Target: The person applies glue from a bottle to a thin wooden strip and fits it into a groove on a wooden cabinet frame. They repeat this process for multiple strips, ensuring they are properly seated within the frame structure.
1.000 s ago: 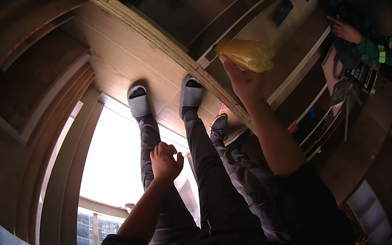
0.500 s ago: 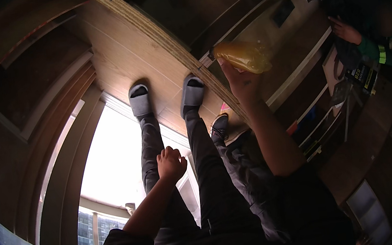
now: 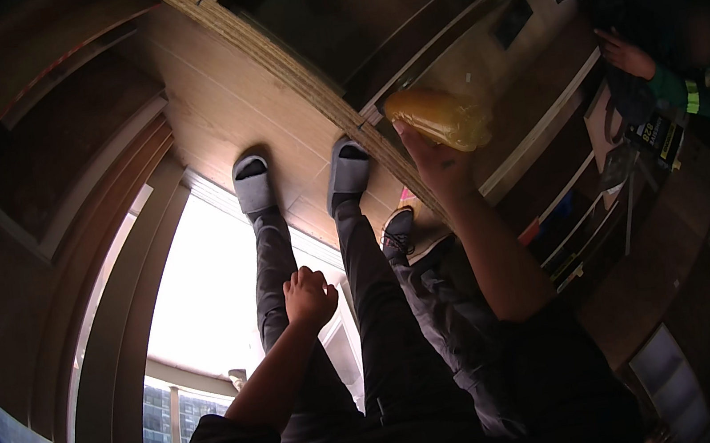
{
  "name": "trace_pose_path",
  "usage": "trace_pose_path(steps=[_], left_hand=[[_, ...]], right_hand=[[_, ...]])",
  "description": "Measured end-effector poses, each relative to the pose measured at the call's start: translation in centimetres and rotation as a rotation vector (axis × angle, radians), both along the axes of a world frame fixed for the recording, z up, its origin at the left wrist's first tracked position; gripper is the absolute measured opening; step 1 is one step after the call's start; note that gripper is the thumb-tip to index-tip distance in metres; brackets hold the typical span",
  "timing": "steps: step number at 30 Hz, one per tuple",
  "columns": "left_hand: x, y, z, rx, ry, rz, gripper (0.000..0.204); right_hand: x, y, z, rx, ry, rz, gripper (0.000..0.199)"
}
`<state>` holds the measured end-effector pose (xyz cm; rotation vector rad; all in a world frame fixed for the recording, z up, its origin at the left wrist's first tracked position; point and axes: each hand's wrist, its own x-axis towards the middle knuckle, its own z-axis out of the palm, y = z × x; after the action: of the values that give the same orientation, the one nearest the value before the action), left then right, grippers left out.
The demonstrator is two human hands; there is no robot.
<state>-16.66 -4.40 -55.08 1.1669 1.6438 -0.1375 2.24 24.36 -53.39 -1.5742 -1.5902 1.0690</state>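
Observation:
My right hand (image 3: pixel 436 166) is raised in front of me, shut on a yellow-orange soft packet (image 3: pixel 440 117) that looks wrapped in clear film. My left hand (image 3: pixel 308 298) is curled into a loose fist above my left thigh and holds nothing. Below them are my legs in dark grey trousers (image 3: pixel 367 309), and my feet in grey slippers (image 3: pixel 253 183) stand on a pale wooden floor (image 3: pixel 205 107).
Another person in a dark top with a green sleeve (image 3: pixel 669 86) is at the upper right, one hand (image 3: pixel 625 56) out. A bright window (image 3: pixel 204 304) lies to the left. Dark wooden shelves (image 3: pixel 588 218) with small items stand on the right. A dark shoe (image 3: pixel 396 229) lies by my right leg.
My right hand with the yellow packet has sunk slightly and drifted left. My left fist has dropped a little. My feet have not moved.

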Motion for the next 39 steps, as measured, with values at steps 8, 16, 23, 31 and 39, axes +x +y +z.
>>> trace_pose_path(steps=[8, 16, 23, 31, 39], left_hand=[[0.0, -0.2, -0.3, -0.007, 0.001, -0.007, 0.013], [0.0, -0.5, -0.5, -0.008, 0.007, -0.003, 0.013], [0.0, -0.2, -0.4, -0.035, 0.006, -0.022, 0.014], [0.0, -0.2, -0.4, -0.032, 0.003, -0.023, 0.014], [0.0, -0.5, -0.6, -0.04, 0.005, -0.019, 0.013]], right_hand=[[4.3, 7.0, -2.3, 0.171, -0.028, -0.093, 0.024], [1.8, 2.8, 0.0, 0.007, 0.042, -0.129, 0.025], [0.6, -0.4, -0.5, -0.057, 0.012, 0.01, 0.028], [0.5, -0.5, -0.5, -0.056, 0.031, -0.039, 0.03], [0.1, -0.4, -0.7, 0.004, -0.106, 0.01, 0.024]])
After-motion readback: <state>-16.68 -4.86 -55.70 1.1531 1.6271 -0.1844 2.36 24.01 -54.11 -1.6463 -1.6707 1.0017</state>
